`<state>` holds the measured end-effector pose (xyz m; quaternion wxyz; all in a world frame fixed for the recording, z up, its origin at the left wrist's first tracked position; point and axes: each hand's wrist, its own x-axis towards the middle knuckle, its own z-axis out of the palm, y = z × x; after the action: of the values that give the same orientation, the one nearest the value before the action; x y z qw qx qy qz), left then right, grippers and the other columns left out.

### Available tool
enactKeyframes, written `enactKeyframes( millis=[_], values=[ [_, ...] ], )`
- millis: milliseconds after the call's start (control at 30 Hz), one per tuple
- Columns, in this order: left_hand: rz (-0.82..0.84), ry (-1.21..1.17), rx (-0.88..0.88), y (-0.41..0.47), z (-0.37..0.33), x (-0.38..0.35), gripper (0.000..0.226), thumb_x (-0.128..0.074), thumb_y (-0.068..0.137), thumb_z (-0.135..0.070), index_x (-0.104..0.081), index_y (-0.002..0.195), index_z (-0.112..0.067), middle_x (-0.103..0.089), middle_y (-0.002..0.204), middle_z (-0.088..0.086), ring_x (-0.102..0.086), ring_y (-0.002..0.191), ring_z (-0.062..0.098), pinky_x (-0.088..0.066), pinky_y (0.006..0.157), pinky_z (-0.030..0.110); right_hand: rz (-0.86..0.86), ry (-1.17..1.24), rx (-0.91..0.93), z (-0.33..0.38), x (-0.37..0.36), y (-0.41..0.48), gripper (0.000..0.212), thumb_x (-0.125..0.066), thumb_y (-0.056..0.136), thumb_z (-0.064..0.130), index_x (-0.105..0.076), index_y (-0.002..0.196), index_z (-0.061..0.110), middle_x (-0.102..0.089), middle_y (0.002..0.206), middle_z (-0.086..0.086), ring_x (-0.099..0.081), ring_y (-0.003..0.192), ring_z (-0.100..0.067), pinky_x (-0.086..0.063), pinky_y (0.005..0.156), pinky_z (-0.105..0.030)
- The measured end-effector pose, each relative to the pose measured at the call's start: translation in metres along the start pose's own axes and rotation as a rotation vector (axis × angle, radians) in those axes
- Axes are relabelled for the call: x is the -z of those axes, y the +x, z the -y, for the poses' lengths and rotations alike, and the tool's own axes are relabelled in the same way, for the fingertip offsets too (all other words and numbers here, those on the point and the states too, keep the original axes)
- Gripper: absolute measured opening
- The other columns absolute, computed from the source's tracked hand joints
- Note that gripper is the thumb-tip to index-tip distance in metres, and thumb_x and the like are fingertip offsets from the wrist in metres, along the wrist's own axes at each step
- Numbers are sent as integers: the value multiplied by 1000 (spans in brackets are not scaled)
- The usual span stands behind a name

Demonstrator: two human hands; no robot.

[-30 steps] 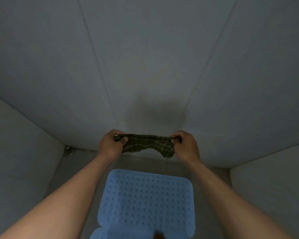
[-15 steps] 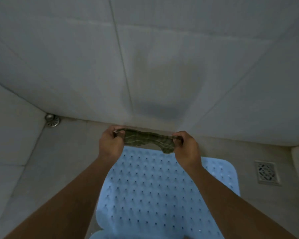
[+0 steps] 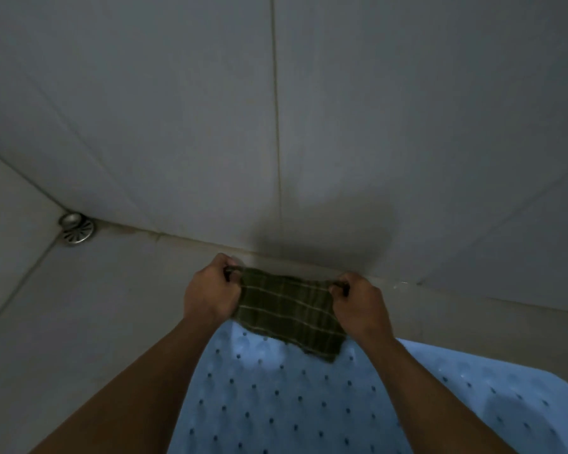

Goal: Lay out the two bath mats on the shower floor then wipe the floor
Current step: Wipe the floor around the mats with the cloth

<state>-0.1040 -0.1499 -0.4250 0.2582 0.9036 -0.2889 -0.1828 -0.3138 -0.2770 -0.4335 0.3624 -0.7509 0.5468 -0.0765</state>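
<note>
Holding a dark green checked cloth [image 3: 289,309] stretched between left hand [image 3: 210,291] and right hand [image 3: 358,304], each grip pinching a top corner, hanging over the far edge of a light blue perforated rubber bath mat [image 3: 292,404] on the shower floor [image 3: 95,306].

A dark green checked cloth [image 3: 287,311] hangs stretched above a light blue perforated rubber bath mat [image 3: 309,404] lying flat on the pale tiled shower floor [image 3: 95,306].
</note>
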Motion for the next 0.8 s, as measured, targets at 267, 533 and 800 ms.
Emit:
enactKeyframes(
  millis=[267,533,800],
  values=[
    [-139,177,-338,11,7,-66,28,-59,93,-23,-59,120,-13,-64,111,15,-58,100,37,-49,83,44,-297,-158,235,-8,-43,9,37,-57,92,15,-52,128,10,-54,125,-17,-54,110,-37,-50,89,-46],
    [209,519,-514,16,33,-96,64,-19,103,-49,-19,157,-14,-16,165,11,-5,153,30,3,120,42,133,-450,301,-16,-81,16,60,-29,106,35,-9,158,14,-1,165,-15,0,153,-29,0,123,-43],
    [313,670,-479,0,11,-116,76,12,89,-53,12,156,-18,14,165,7,17,152,27,12,119,42,241,-541,244,-50,-64,20,66,-17,105,49,16,156,25,21,163,-7,20,150,-20,12,121,-38]
  ],
)
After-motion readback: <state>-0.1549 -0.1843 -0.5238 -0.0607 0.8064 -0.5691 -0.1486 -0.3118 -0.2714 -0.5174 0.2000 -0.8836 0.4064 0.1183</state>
